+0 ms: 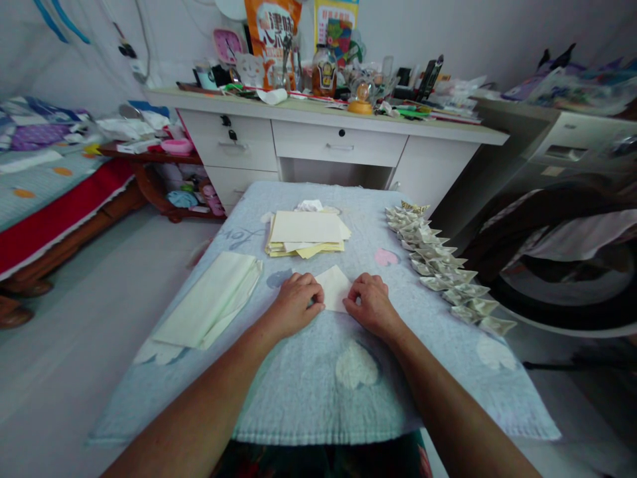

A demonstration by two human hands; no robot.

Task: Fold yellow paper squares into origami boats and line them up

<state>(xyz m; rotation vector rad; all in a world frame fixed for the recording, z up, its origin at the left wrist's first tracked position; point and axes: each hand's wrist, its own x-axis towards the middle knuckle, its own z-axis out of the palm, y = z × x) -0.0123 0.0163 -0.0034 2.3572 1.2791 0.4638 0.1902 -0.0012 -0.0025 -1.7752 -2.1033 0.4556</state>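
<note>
A small sheet of cream paper [334, 287], folded to a point at its far end, lies on the cloth-covered table between my hands. My left hand [300, 300] pinches its left edge with thumb and fingers curled together. On the opposite edge, my right hand [369, 301] grips the paper the same way. Beyond them rests a stack of cream and yellow paper sheets [306, 228]. A larger folded bundle of pale paper [212, 302] lies to the left. Several folded paper boats [438, 259] stand in a row along the right side.
A pale blue cloth [308, 392] with heart patterns covers the table. Behind it stands a white desk [343, 141] crowded with jars and bags. At the right is a washing machine [557, 172] with its door open; a bed [60, 192] is at the left.
</note>
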